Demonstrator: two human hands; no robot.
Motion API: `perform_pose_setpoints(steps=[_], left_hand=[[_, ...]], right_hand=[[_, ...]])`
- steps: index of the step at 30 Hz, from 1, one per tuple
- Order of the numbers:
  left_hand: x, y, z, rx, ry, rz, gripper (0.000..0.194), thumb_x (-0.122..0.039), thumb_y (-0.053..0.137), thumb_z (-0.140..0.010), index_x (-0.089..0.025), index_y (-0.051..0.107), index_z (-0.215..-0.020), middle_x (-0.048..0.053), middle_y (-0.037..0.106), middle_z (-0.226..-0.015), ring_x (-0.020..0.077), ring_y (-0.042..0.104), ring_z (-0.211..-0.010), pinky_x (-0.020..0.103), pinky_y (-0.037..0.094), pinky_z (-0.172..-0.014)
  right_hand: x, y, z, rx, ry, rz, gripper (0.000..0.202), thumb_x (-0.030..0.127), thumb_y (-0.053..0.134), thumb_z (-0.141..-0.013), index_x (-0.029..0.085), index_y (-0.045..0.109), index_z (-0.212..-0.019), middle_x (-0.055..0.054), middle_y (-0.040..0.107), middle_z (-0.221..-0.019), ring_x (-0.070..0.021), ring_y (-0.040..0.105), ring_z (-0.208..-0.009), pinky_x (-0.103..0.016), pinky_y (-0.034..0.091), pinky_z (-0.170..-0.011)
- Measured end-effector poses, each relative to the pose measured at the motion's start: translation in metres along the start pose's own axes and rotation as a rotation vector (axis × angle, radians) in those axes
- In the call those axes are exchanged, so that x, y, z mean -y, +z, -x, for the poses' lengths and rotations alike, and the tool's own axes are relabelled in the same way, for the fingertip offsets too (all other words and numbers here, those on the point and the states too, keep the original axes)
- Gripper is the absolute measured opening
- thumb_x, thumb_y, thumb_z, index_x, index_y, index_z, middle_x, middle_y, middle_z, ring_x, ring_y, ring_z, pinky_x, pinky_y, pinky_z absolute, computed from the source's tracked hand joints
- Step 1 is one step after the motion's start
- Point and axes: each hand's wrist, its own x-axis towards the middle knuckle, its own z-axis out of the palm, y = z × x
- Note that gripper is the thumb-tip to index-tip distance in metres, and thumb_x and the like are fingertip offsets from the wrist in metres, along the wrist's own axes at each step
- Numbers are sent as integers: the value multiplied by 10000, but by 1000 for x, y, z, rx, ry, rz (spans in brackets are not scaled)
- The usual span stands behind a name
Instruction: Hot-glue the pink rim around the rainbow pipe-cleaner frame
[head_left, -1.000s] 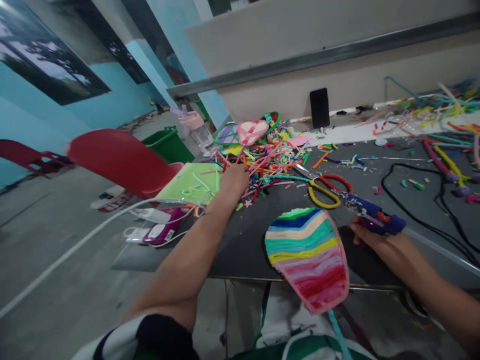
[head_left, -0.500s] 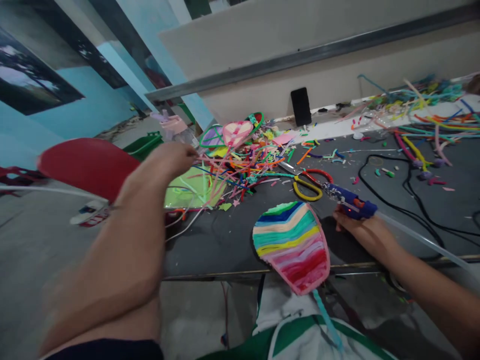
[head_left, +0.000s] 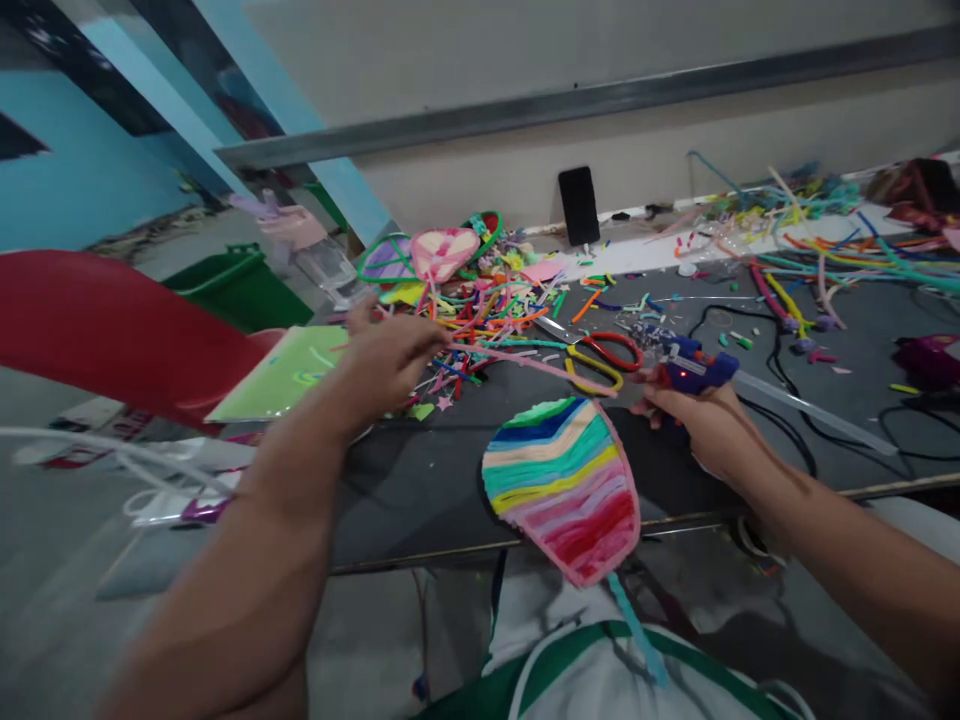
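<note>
My left hand (head_left: 394, 355) is closed on a pink pipe cleaner (head_left: 536, 369), which stretches right across the scissors toward my other hand. My right hand (head_left: 694, 415) grips a blue glue gun (head_left: 694, 368) with a small red light and a clear glue stick out of its back. Between my arms, a striped, multicoloured fan-shaped piece (head_left: 566, 485) with a pink border overhangs the table's front edge, its turquoise stem (head_left: 637, 630) pointing down. Scissors (head_left: 596, 362) with red and yellow handles lie just beyond it.
Pipe cleaner scraps (head_left: 495, 310) and heart-shaped pieces (head_left: 444, 252) lie at the back left of the table (head_left: 405, 500). A phone (head_left: 579, 206) leans on the wall. Black cables (head_left: 787, 400) run at the right. A red chair (head_left: 135, 330) and green bin (head_left: 240, 285) stand left.
My left hand has moved right and nearer, bringing the pink pipe cleaner over the scissors. The glue gun has shifted slightly left and up. The view has turned, showing more of the right side.
</note>
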Motion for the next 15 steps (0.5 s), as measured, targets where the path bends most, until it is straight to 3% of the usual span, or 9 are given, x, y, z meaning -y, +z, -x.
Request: perform_pose_setpoints(steps=[2,5,11,15], left_hand=[[-12,14,-1,45,74,56,276,-252,365,-889,-191,627,-950,55,698,-944,201,613,-948,494,138,-1091],[-18,28,2,55,64,82,262,-249,371,-879,-227,619,-961,45,698,-939,206,613,-939,467,180,-1080],[-9,34,18,54,5,100,250,-264,360,-900,-226,596,-970,48,701,-957,214,613,-936,511,142,-1075],[-9,40,24,79,18,101,248,-260,361,-907,-224,596,-979,42,700,-926,212,610,-930,493,175,-1057]], right_hand=[[4,8,-3,49,23,-46,268,347,728,-666,203,626,-867,-40,696,-934,-166,644,-631,-255,433,-482],[3,18,-7,86,54,14,239,362,719,-674,192,623,-812,-14,666,-732,-138,585,-547,-260,436,-483],[3,15,-15,148,38,310,184,381,698,-696,229,636,-778,17,619,-680,-110,511,-491,-253,435,-481],[0,14,-18,140,60,343,182,354,722,-662,220,634,-749,11,615,-670,-117,510,-494,-268,438,-483]])
